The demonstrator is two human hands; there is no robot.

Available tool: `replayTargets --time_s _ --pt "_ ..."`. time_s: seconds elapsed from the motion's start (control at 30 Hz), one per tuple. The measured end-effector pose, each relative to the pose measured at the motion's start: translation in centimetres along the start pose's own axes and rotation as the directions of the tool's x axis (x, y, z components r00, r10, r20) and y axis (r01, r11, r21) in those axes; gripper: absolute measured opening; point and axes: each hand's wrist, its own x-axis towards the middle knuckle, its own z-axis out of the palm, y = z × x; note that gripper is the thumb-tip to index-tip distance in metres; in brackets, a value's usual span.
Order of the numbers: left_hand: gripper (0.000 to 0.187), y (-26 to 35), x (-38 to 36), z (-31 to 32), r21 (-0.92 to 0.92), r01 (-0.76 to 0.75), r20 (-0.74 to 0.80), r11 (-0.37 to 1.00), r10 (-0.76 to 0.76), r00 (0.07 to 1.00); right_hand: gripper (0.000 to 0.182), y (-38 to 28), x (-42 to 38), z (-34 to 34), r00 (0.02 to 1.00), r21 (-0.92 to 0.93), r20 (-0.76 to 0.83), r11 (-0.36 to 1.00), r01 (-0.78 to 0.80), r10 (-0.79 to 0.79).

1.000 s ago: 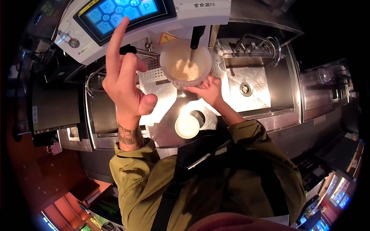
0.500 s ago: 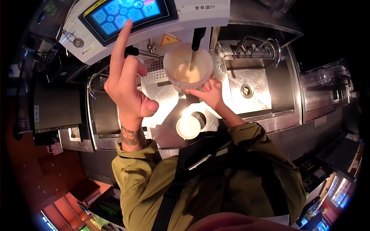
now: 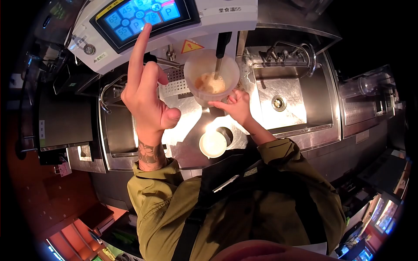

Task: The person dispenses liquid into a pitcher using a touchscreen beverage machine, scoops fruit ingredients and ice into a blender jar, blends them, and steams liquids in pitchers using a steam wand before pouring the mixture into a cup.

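Note:
My left hand point(image 3: 150, 98) is raised before a machine with a lit touchscreen point(image 3: 141, 19). Its index finger stretches up to the screen's lower edge; the other fingers curl loosely around nothing. My right hand point(image 3: 235, 105) grips a translucent plastic pitcher point(image 3: 190, 71) low on its near side, the handle mostly hidden. A metal steam wand with a black sleeve point(image 3: 223, 45) reaches down into the pitcher. Pale, frothy liquid point(image 3: 213, 83) with brown patches lies in the bottom. Nearer my body, a white cup point(image 3: 213, 144) stands on the steel counter.
On the right is a steel sink point(image 3: 281, 102) with a curved tap point(image 3: 311, 61). Another sink point(image 3: 117, 130) lies to the left. A perforated drip plate point(image 3: 175, 81) sits under the machine, and a clear container point(image 3: 368, 87) stands at the far right.
The liquid in the pitcher now looks more churned, with brown patches and bright froth. My left hand has shifted slightly right and down, its fingertip still at the screen.

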Motion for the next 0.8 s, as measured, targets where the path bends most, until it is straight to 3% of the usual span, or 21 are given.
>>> replayTargets --time_s 0.2,0.37,0.47,0.57,0.67,0.73,0.77,0.8 --pt "0.080 -0.1 0.2 0.2 -0.004 -0.010 -0.008 1.000 0.010 1.000 0.044 1.0 0.3 0.1 0.999 -0.129 -0.028 0.991 -0.039 0.036" --pt "0.081 0.0 0.4 0.1 0.023 0.031 0.080 0.999 -0.033 0.996 0.040 0.2 0.2 -0.2 0.997 -0.124 0.012 0.989 0.077 -0.077" --pt "0.083 0.1 0.0 0.1 -0.022 -0.007 -0.045 1.000 0.006 0.999 0.043 0.0 0.1 -0.6 0.997 -0.112 0.043 0.992 0.061 -0.056" --pt "0.085 0.2 -0.3 -0.3 -0.047 0.004 -0.050 0.999 -0.006 0.999 0.046 0.0 0.1 -1.1 0.998 -0.172 0.069 0.985 0.015 -0.003" --pt "0.086 0.9 -1.8 -1.2 -0.110 0.076 -0.059 0.991 -0.083 0.995 0.033 1.8 0.4 -1.2 0.987 -0.226 0.007 0.961 0.157 -0.160" --pt "0.090 1.1 -4.0 -2.0 -0.100 0.186 0.008 0.977 -0.186 0.982 0.035 2.3 0.8 -2.3 0.983 -0.252 0.036 0.951 0.181 -0.178" --pt "0.092 1.0 -5.4 -2.3 -0.091 0.239 0.040 0.967 -0.237 0.971 0.045 1.9 0.9 -2.8 0.992 -0.147 0.028 0.981 0.129 -0.126" --pt "0.088 0.6 -7.3 -2.4 -0.187 0.281 0.062 0.941 -0.275 0.960 0.049 1.8 1.0 -3.4 0.984 -0.119 0.009 0.977 0.178 -0.179"
